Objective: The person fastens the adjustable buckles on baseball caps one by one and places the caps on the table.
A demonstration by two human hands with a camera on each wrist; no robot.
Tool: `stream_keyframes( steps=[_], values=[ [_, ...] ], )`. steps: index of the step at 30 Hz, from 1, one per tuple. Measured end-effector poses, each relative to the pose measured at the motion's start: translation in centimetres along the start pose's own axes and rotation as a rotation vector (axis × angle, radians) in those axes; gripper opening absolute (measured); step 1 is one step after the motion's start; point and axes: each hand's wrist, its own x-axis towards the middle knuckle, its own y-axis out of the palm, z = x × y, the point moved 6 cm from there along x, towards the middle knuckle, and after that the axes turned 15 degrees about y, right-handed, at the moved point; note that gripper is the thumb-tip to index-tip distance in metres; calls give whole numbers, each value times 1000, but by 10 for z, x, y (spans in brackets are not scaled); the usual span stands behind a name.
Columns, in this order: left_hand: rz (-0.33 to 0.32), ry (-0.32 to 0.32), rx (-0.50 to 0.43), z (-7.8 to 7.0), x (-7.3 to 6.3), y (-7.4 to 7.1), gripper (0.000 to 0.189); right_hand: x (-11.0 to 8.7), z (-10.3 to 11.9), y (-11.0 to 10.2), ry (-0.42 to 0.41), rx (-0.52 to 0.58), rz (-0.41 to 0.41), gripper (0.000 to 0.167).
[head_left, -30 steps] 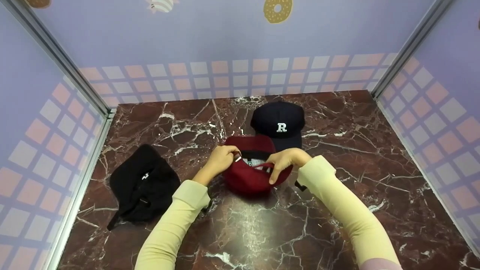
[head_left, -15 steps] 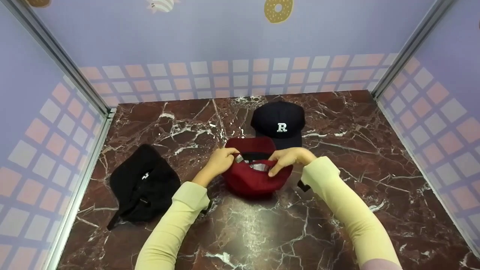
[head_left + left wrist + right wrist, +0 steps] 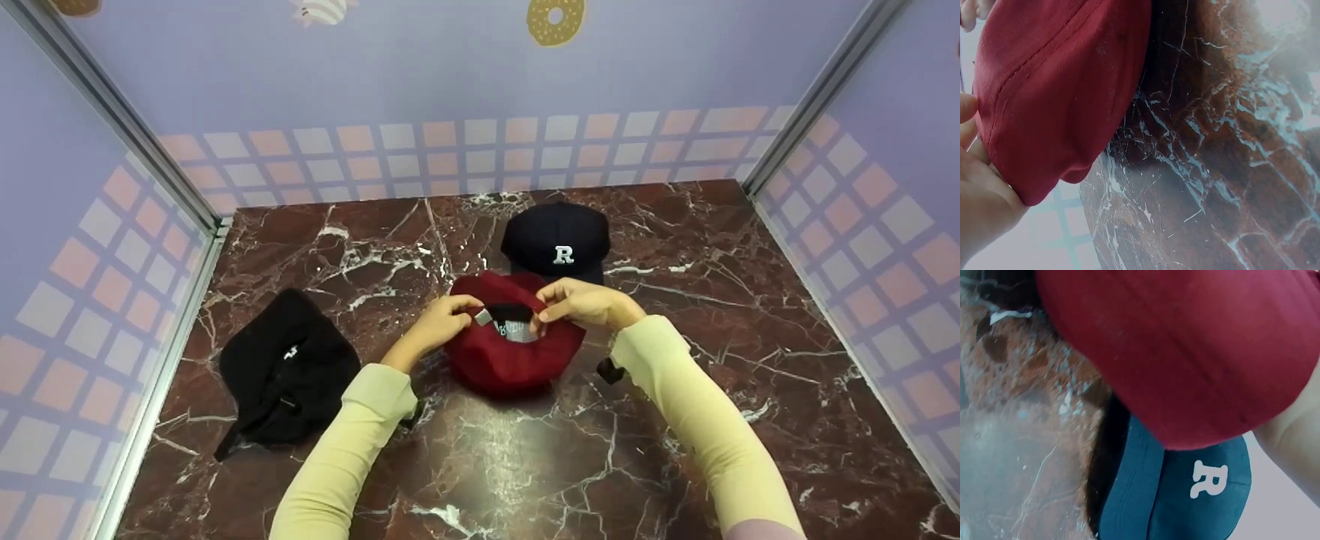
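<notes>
Both hands hold a dark red baseball cap [image 3: 510, 364] at the middle of the table, its back opening facing up and its brim pointing away. The left hand [image 3: 442, 324] pinches the edge of the opening beside a small silver buckle [image 3: 482, 318]. At the other side, the right hand [image 3: 583, 304] pinches the red strap [image 3: 517, 292], which arches over the opening. White lettering shows inside. In the left wrist view, the thumb and fingers lie along the edge of the red cap [image 3: 1061, 101]. The right wrist view is largely filled by the red cap's crown [image 3: 1185, 354].
Just behind the red cap stands a navy cap [image 3: 551, 229] with a white R, its brim partly covered. A black cap [image 3: 322, 360] lies on the left of the marbled table [image 3: 465, 487]. Panels close in the back [image 3: 450, 75] and both sides.
The right hand has shifted slightly right and turned, and the strap it pinches has swung up and away across the opening. The left hand stays nearly in place at the buckle.
</notes>
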Motion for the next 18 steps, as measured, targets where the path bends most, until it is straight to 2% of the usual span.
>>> stream_keyframes(
  steps=[7,10,18],
  values=[
    [65,70,-36,-4,1,2,40,-4,14,10,-89,77,38,14],
    [82,96,-79,-4,1,3,39,-5,19,14,-118,130,45,14],
    [103,103,-150,-5,1,3,35,-10,34,23,-192,221,27,12]
  ],
)
